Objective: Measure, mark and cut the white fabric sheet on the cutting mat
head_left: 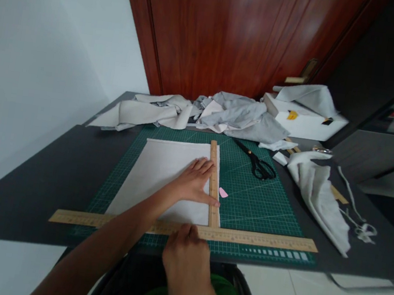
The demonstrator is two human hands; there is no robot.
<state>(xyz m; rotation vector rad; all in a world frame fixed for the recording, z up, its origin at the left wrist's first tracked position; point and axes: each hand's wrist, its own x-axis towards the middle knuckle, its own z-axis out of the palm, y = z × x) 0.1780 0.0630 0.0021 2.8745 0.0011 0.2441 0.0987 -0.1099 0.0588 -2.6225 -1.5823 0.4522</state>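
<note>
A white piece of fabric (165, 167) lies flat on a green cutting mat (247, 208). A short wooden ruler (213, 152) stands along its right edge, meeting a long wooden ruler (261, 239) laid across the front. My left hand (194, 181) rests with fingers spread on the short ruler and the fabric, thumb across the ruler's lower part. At the mat's front edge my right hand (187, 256) is closed, its curled fingers on the middle of the long ruler; the fingertips are partly hidden. A small pink piece (223, 192) lies just right of the short ruler.
Black-handled scissors (260, 168) lie on the mat's right side. Crumpled grey and white cloth (238, 114) is heaped at the back, beside a white box (300, 118). Folded white cloth (317, 191) and a knotted cord (364, 232) lie right on the dark table (50, 171).
</note>
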